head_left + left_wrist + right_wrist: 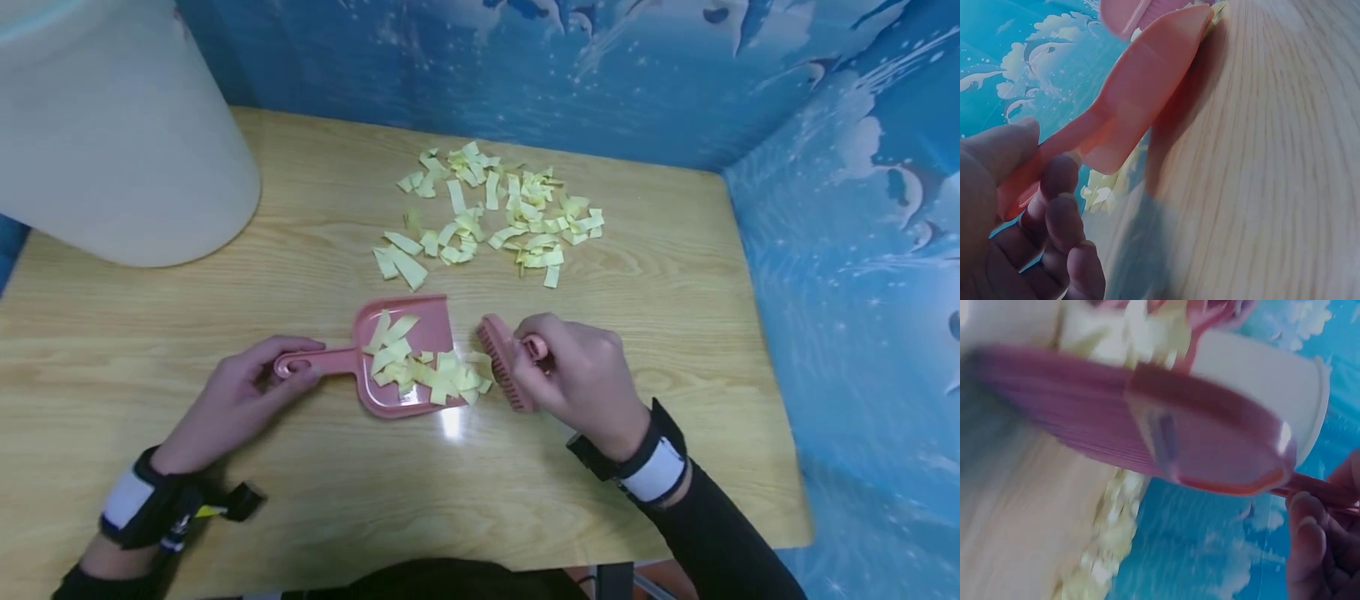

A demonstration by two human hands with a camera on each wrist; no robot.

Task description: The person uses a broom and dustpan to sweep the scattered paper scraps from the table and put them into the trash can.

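Left hand [243, 387] grips pink dustpan [405, 354] holding yellow paper strips [423, 371]; right hand [577, 375] grips pink brush [504, 362] at pan mouth.

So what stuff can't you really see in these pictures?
- White bucket: head view, top and left side cut off by the frame edge.
- Brush handle: head view, mostly hidden inside the right hand.
- Brush bristles: right wrist view, smeared by blur, so no single bristle shows.
- Paper scraps: right wrist view, blurred into yellow blobs.
- Dustpan: left wrist view shows only its underside; its inside faces away.
- Left hand: left wrist view, partly cut off at the corner.
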